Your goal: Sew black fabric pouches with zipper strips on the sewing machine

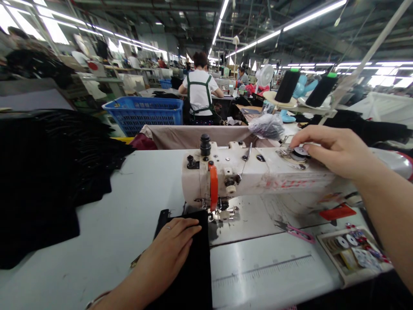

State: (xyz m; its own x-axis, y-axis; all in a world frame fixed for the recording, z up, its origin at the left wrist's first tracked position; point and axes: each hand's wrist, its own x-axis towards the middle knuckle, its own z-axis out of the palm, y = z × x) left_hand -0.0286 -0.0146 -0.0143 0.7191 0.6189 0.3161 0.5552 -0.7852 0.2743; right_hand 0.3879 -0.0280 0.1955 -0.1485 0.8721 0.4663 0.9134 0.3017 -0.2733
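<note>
My left hand (172, 243) lies flat with fingers stretched on a black cloth piece (198, 267), just left of the needle area of a white sewing machine (258, 172). On top of the machine's arm, at the right, my right hand (325, 148) has its thumb and forefinger at a bobbin (300, 152) on the winder. The fingers are bent round the bobbin's edge. An orange guard (213, 187) stands at the machine's head, above the presser foot (224, 213).
Black garments (48, 172) are piled on the left. Pink-handled scissors (300, 234) and a tray of bobbins (345, 280) lie right. Behind are a blue basket (145, 113), black thread cones (287, 86) and a seated person (200, 92).
</note>
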